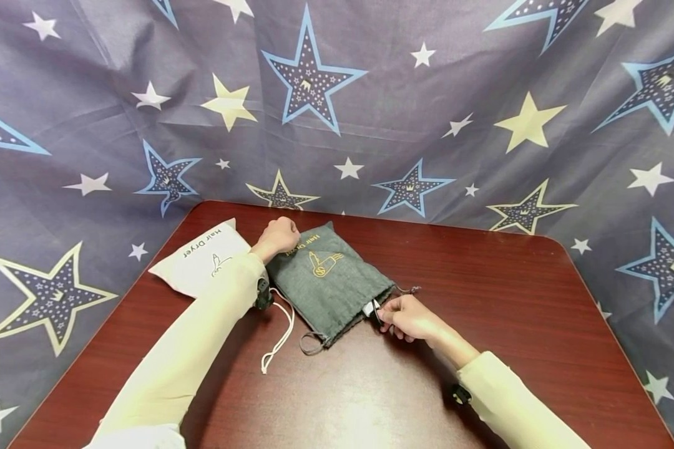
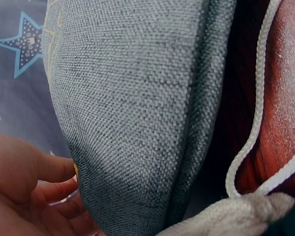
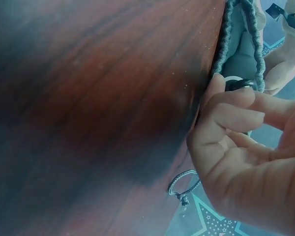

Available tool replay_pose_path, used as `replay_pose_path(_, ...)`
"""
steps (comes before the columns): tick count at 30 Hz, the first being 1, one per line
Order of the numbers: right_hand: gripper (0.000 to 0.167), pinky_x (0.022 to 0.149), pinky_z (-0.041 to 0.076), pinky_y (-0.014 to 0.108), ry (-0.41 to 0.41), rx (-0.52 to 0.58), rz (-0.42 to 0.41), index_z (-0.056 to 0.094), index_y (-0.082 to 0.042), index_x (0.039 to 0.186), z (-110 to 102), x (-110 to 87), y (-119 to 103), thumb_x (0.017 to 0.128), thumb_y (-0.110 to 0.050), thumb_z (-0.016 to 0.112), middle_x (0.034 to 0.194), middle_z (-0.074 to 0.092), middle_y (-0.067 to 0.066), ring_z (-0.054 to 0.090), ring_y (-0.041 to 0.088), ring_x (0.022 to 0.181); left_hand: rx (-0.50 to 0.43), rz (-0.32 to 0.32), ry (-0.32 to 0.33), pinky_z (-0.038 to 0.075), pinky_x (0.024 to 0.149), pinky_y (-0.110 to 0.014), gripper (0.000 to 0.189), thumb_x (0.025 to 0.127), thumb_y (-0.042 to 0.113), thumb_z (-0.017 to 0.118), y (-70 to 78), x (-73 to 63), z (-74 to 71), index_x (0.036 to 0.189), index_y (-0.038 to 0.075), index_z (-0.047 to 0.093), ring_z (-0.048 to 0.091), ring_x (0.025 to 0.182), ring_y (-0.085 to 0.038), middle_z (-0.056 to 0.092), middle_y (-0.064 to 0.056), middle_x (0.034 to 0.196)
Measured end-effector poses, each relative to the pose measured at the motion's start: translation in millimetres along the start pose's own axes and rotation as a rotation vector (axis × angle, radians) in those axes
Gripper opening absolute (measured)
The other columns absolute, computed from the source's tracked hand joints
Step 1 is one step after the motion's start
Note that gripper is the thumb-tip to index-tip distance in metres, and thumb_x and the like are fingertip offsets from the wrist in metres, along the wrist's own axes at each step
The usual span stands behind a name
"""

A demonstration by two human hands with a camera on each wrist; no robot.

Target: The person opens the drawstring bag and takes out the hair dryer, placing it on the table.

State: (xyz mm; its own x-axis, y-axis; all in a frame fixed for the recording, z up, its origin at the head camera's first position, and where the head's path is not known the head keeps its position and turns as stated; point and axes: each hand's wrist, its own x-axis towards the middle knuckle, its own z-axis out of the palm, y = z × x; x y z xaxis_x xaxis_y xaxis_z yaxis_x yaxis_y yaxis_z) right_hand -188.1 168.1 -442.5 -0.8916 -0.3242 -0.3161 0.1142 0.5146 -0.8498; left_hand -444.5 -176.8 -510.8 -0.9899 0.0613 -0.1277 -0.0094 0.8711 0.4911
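Observation:
A dark grey drawstring bag with yellow hair dryer print lies on the table, its mouth toward the right front. My left hand pinches the cloth at its far left end; in the left wrist view the thumb and fingers of that hand are at the bag's edge. At the open mouth, my right hand pinches a black cord-like piece beside a small white piece. The right wrist view shows the black piece at the fingertips, its inner part hidden inside the bag.
A white drawstring bag printed "Hair Dryer" lies to the left, partly under my left forearm. Its white cord trails over the brown table. A grey drawstring loop lies by the bag's mouth. Behind hangs a star-patterned cloth.

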Motion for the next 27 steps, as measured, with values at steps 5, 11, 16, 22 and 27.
replay_pose_path(5, 0.028, 0.044, 0.035, 0.022, -0.009, -0.013, -0.018, 0.07, 0.003, 0.086, -3, -7.3, 2, 0.106, -0.014, 0.06, 0.07, 0.067, 0.009, 0.049, 0.01, 0.051, -0.009, -0.002, -0.03, 0.043, 0.055, -0.04, 0.031, 0.095, 0.018, 0.051, 2.7, -0.2, -2.0, 0.064, 0.018, 0.052, 0.042, 0.053, -0.023, 0.041, -0.003, 0.06)
replay_pose_path(11, 0.026, 0.044, 0.035, 0.023, -0.027, -0.041, -0.028, 0.071, 0.002, 0.088, -5, -11.4, 3, 0.106, -0.015, 0.061, 0.067, 0.065, 0.008, 0.049, 0.011, 0.051, -0.028, -0.033, -0.074, 0.038, 0.05, -0.037, 0.035, 0.098, 0.017, 0.049, 13.1, -14.1, -12.0, 0.063, 0.018, 0.048, 0.031, 0.049, -0.02, 0.036, -0.001, 0.057)
replay_pose_path(16, 0.024, 0.044, 0.035, 0.022, -0.031, -0.078, -0.04, 0.072, 0.0, 0.09, -5, -8.7, 1, 0.105, -0.014, 0.06, 0.061, 0.06, 0.006, 0.048, 0.01, 0.05, -0.023, -0.029, -0.093, 0.041, 0.053, -0.038, 0.038, 0.102, 0.02, 0.051, 23.8, -32.7, -22.7, 0.064, 0.016, 0.049, 0.035, 0.047, -0.02, 0.037, -0.001, 0.056)
replay_pose_path(22, 0.032, 0.043, 0.035, 0.02, -0.028, -0.083, -0.041, 0.071, 0.003, 0.086, -6, -7.4, 2, 0.107, -0.017, 0.058, 0.059, 0.059, 0.005, 0.047, 0.008, 0.048, -0.009, -0.032, -0.067, 0.046, 0.058, -0.042, 0.035, 0.1, 0.027, 0.057, 2.5, -2.4, -4.1, 0.067, 0.017, 0.057, 0.048, 0.055, -0.026, 0.047, -0.004, 0.061)
replay_pose_path(27, 0.031, 0.043, 0.034, 0.02, -0.027, -0.066, -0.051, 0.071, 0.003, 0.084, -6, -8.3, 3, 0.106, -0.016, 0.06, 0.058, 0.057, 0.004, 0.047, 0.008, 0.048, -0.023, -0.018, -0.06, 0.044, 0.053, -0.041, 0.033, 0.097, 0.023, 0.054, -10.2, 13.2, 4.9, 0.064, 0.018, 0.054, 0.041, 0.05, -0.023, 0.042, -0.002, 0.057)
